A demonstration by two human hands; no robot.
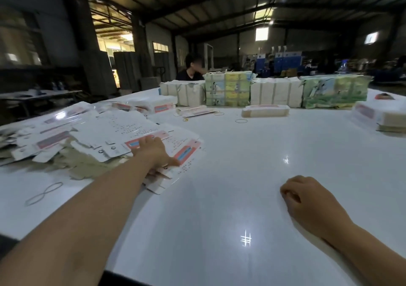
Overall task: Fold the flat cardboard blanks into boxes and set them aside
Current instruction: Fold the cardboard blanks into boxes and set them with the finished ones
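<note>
A big shiny white table (230,186) fills most of the view, and bright ceiling lights glint on its top. The room around it is a dark, wide hall with a metal roof and a few lit windows.

The left hand (153,151) reaches out onto a loose heap of flat white cardboard blanks with pink and blue labels (114,136) on the left part of the table. Its fingers lie spread flat on the top blank, and the thumb points out to the right. It presses on the card and does not curl round it.

The right hand (307,200) rests on the bare table, well apart from the heap. Its fingers are loosely curled under and hold nothing.

A thin rubber band twisted like a figure eight (44,193) lies near the left edge. More small rubber bands (241,121) lie farther off.

Along the far side stand white bundles of stacked card (274,94) and green and yellow printed bundles (228,90). A low flat pack (265,110) sits just in front of them. A person in a dark top (190,70) sits behind the bundles.
</note>
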